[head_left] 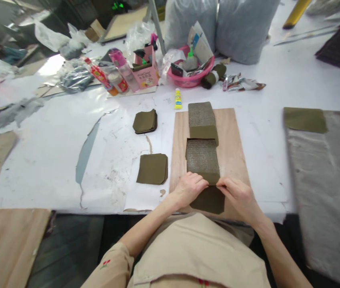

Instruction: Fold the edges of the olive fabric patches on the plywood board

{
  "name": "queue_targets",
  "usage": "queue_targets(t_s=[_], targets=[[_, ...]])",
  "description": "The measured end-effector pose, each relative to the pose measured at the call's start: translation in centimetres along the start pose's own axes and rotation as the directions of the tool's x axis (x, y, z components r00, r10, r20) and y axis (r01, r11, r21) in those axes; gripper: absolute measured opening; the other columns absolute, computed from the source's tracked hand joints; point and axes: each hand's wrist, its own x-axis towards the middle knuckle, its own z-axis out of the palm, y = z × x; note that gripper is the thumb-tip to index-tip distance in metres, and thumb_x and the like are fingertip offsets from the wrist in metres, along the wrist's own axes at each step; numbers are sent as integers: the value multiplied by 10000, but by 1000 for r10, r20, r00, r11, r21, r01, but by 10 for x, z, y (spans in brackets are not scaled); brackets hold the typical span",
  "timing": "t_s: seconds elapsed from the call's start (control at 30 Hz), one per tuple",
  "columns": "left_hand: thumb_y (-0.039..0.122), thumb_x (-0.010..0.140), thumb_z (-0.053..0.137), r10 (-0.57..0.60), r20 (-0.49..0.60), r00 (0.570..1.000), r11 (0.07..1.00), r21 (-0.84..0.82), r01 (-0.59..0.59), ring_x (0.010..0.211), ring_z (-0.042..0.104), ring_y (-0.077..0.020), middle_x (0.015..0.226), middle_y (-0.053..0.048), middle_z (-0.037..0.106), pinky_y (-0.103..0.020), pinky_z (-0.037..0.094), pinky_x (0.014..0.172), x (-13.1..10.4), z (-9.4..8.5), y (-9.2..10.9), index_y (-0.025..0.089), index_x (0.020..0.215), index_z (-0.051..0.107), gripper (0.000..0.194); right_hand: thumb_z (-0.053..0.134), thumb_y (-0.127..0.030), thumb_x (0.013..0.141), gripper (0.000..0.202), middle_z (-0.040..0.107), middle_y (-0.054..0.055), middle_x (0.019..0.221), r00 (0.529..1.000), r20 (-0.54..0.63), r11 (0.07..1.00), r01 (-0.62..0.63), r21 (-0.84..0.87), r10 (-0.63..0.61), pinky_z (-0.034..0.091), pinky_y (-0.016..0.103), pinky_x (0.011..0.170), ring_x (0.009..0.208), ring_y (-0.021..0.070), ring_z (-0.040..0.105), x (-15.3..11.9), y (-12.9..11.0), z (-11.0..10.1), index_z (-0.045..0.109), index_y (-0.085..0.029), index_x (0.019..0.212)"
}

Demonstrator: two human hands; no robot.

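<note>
On a plywood board [233, 140] lies a column of olive fabric pieces. The far fabric piece [201, 114] and the middle fabric piece [203, 156] show a greyish, rough-textured face with a plain olive band along the near edge. My left hand [190, 188] has its fingers closed at the near edge of the middle piece. At that edge's right corner, my right hand [239, 196] pinches with thumb and forefinger. Below both hands is a darker olive piece [209, 201], partly covered by them. Two stacks of olive squares, a near stack [152, 169] and a far stack [145, 121], sit left of the board.
Beyond the board lies a yellow glue tube [178, 99]. A pink basket [185, 82] of small items, a pink box [147, 70] and bottles [99, 76] stand behind. Grey sheeting [332, 172] with an olive piece [305, 119] hangs over the table edge at right.
</note>
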Motion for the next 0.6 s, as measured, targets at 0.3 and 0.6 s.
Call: queue_targets(t_s=[0.3,0.6], targets=[[281,981,471,-390,-112,914,867,-380,323,826,647,-139,900,-22,705,-241,471,750,-34,-35,-23,198,963,655,203,547,-358,939,149,698,-5,949,967,-126,972,-213,95,224,509,288,743,836,172,660,3,22,22,648,-253,971],[283,950,475,-790,-408,457,574,-232,786,757,647,-165,856,-25,699,-260,473,707,-102,-54,-89,209,1157,617,262,471,-344,982,201,674,26,950,980,-179,986,-115,-121,92,487,312,771,859,184,641,2,24,50,633,-225,990]])
